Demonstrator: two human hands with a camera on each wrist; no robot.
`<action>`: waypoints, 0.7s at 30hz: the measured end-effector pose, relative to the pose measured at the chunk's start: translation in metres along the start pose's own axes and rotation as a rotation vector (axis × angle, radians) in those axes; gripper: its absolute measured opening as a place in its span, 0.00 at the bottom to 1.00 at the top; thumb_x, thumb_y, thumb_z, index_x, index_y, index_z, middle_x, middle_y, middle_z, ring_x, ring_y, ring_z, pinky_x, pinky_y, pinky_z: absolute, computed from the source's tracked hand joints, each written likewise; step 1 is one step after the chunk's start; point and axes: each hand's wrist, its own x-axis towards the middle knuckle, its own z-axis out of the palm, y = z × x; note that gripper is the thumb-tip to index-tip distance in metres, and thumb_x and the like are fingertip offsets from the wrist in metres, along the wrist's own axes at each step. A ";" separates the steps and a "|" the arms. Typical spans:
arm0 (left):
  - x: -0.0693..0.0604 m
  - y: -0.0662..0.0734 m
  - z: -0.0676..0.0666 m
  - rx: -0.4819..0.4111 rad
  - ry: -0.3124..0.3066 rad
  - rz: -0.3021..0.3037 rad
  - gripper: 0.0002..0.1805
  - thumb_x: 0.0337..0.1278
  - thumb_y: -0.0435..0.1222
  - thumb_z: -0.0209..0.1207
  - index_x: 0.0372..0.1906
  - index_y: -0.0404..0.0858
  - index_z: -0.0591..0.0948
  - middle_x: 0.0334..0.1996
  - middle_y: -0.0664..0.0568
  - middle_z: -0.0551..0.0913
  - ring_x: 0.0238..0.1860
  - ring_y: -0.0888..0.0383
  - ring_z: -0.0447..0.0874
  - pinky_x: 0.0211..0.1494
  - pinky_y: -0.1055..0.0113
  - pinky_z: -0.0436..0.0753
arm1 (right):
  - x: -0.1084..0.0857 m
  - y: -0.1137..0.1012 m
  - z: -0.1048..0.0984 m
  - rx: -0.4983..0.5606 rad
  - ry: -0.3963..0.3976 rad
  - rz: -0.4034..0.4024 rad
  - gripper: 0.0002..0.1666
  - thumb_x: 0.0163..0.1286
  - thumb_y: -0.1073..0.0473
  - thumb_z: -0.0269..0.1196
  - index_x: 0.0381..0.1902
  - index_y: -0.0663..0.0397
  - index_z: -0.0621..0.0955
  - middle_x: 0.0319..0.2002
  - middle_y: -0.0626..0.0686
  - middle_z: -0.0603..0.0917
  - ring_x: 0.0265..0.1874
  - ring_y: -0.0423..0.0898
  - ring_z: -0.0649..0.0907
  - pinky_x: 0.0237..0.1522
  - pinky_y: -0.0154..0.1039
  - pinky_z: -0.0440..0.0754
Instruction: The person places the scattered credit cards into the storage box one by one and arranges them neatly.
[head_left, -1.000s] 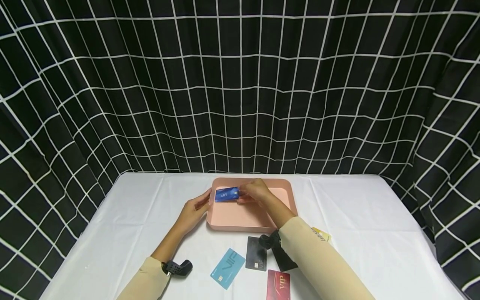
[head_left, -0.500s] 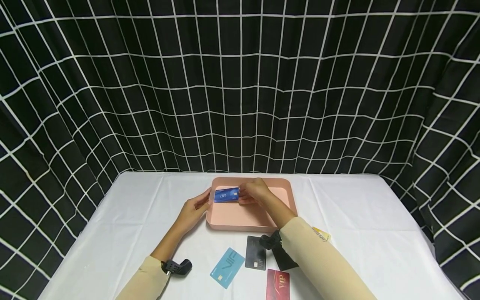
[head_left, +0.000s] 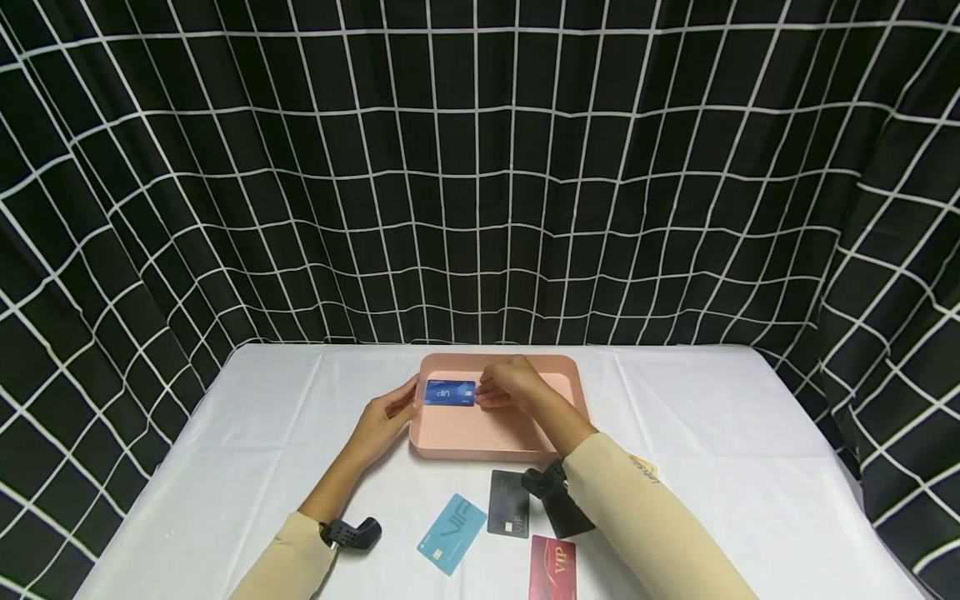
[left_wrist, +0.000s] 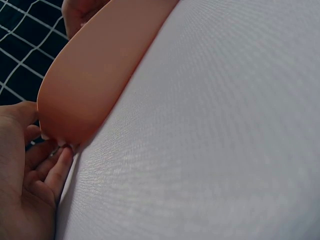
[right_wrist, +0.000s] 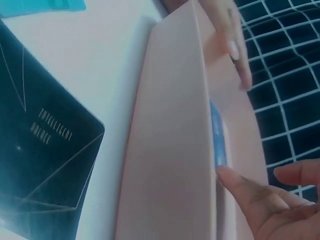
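Note:
A blue VIP card lies flat in the upper left of a pink tray. At the card's right end is my right hand; in the right wrist view a fingertip touches the blue card, with another digit held apart from it. My left hand grips the tray's left side. From the left wrist, that hand has its thumb at the rim and its fingers curled against the outer wall of the tray.
In front of the tray lie a light blue VIP card, a black VIP card, a second black card and a red VIP card. A yellow card is partly hidden by the right sleeve. A white cloth covers the table.
The blue card has gone from slightly tilted in the right hand's fingers to flat on the tray floor. The right fingers have loosened from it. The left hand stays on the tray.

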 end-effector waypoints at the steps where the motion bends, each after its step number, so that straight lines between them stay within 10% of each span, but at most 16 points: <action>1: 0.000 0.000 0.000 -0.003 -0.002 0.001 0.27 0.73 0.38 0.59 0.74 0.42 0.71 0.70 0.46 0.73 0.69 0.47 0.73 0.70 0.53 0.75 | -0.001 0.000 0.000 0.005 -0.008 -0.001 0.21 0.72 0.69 0.50 0.52 0.86 0.76 0.52 0.80 0.80 0.37 0.58 0.90 0.49 0.49 0.87; 21: 0.001 0.000 0.000 -0.001 -0.007 0.025 0.27 0.73 0.37 0.59 0.73 0.40 0.71 0.70 0.46 0.73 0.69 0.48 0.74 0.70 0.56 0.75 | -0.038 -0.007 0.002 -0.162 -0.088 -0.119 0.20 0.76 0.64 0.52 0.53 0.76 0.81 0.42 0.69 0.88 0.28 0.48 0.90 0.37 0.42 0.90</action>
